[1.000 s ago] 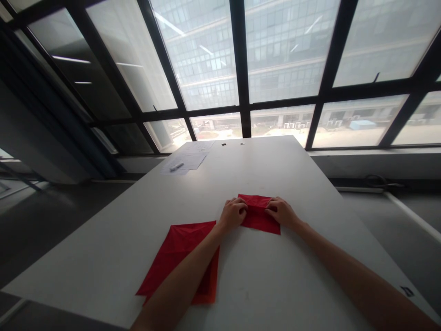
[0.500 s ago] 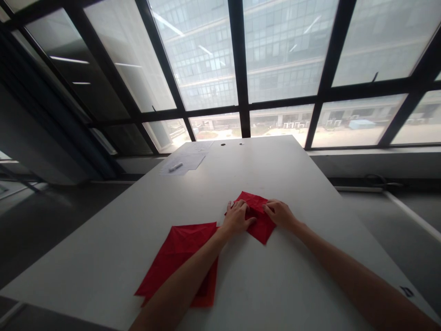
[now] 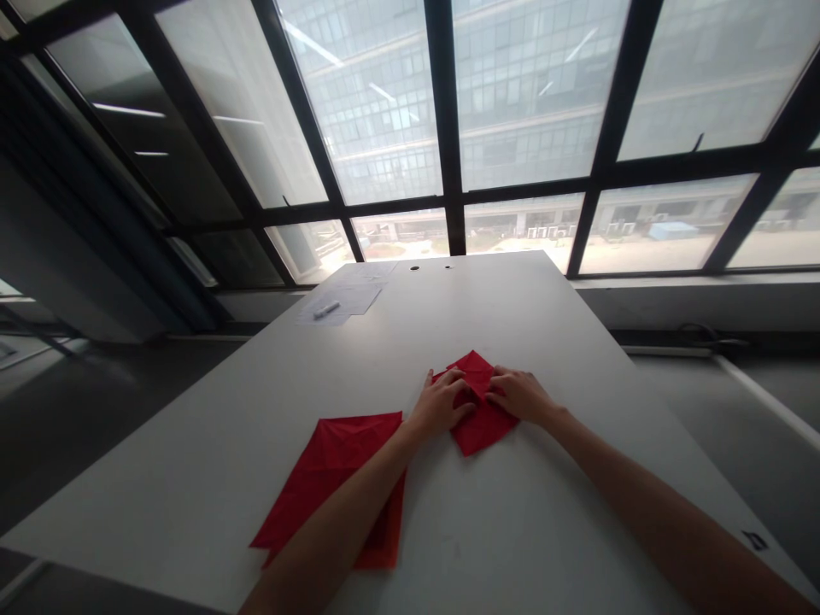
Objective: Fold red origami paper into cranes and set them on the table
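A folded red sheet (image 3: 471, 436), which looks like thin paper, lies on the white table between both hands. My left hand (image 3: 444, 401) rests over its left side, with fingers spread and the thumb apart. From the right, my right hand (image 3: 520, 395) has its thumb and fingers closed on the sheet near its right edge. Under my left forearm lies a larger stack of red sheets (image 3: 333, 453), creased on top, with an orange-red layer showing below. The forearm hides part of that stack, and the fingers cover parts of the folded sheet.
White printed papers (image 3: 365, 299) with a pale pen or marker (image 3: 326, 310) on them lie at the far left of the white table (image 3: 512, 316). Two small holes are near its far edge. A small dark mark (image 3: 754, 540) sits near the right edge. Tall windows stand beyond.
The folded red sheet has turned, so one corner now points away from me and another toward me. My right hand has shifted slightly; my left hand stays nearly in place on the sheet.
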Demonstrator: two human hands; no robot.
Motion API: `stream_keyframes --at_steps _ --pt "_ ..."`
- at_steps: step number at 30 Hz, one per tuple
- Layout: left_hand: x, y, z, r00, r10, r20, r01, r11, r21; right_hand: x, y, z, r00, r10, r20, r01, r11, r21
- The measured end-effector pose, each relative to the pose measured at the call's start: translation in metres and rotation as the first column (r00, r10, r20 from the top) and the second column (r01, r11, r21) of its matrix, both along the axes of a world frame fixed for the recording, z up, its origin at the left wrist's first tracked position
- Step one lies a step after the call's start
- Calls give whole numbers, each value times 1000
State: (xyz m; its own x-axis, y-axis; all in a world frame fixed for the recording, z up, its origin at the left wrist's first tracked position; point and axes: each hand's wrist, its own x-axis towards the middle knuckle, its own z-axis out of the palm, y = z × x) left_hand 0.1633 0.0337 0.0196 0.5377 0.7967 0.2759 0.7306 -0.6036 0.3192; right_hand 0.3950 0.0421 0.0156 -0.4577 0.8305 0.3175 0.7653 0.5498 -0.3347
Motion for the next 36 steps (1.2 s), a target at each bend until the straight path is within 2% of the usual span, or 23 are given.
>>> stream_keyframes --at_steps 3,6,15,22,28,36 --pt "-1 0 0 1000 12 1 -12 998 63 -1 0 3 997 70 -27 -68 995 68" --pt "-2 2 -1 998 48 31 -51 994 95 -2 1 2 990 132 -40 -129 989 76" --pt "-4 14 -14 980 43 192 -40 999 -17 -7 2 -5 997 49 -53 -47 998 41" --pt "-8 16 -13 969 60 240 -55 998 -26 -6 7 -15 993 -20 -117 23 999 25" --pt "-11 18 -12 965 77 251 -78 997 -6 -5 6 -14 988 -31 -152 33 999 13" --pt "-16 22 -16 906 95 412 -82 995 -50 -2 1 -14 986 4 -164 -2 1000 8"
